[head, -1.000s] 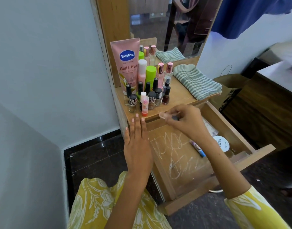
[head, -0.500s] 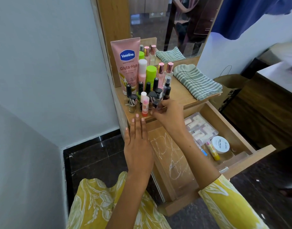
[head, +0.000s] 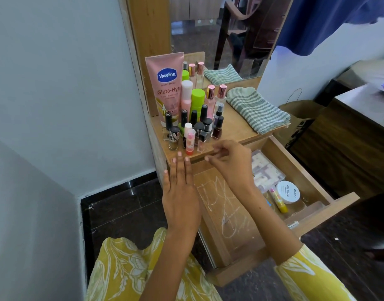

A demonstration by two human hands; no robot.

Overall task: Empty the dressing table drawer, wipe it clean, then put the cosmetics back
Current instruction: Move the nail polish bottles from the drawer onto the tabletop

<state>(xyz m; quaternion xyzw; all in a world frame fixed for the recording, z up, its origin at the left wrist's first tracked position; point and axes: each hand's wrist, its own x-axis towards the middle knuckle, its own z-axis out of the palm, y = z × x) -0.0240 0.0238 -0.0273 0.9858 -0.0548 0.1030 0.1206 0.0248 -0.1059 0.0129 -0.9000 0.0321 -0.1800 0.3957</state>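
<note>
The wooden drawer (head: 293,164) of the dressing table stands pulled out, its bare bottom marked with white scribbles. At its far right lie a clear packet of white pieces (head: 267,173), a white round jar (head: 290,192) and a pink-and-yellow tube (head: 278,199). On the tabletop (head: 236,129) stand a pink Vaseline tube (head: 167,88), a green bottle (head: 197,101) and several small nail polish bottles (head: 197,131). My left hand (head: 180,192) lies flat, fingertips on the table's front edge. My right hand (head: 230,161) hovers over the drawer by that edge, fingers loosely bent, holding nothing.
A folded green-striped cloth (head: 258,111) lies on the tabletop's right half, below the mirror (head: 219,35). A white wall (head: 67,94) closes the left side. A brown paper bag (head: 299,120) and a dark cabinet (head: 349,144) stand to the right.
My right hand carried a small item from the drawer up to the bottle cluster, let it go there, and has drawn back toward the drawer. My left hand stayed put.
</note>
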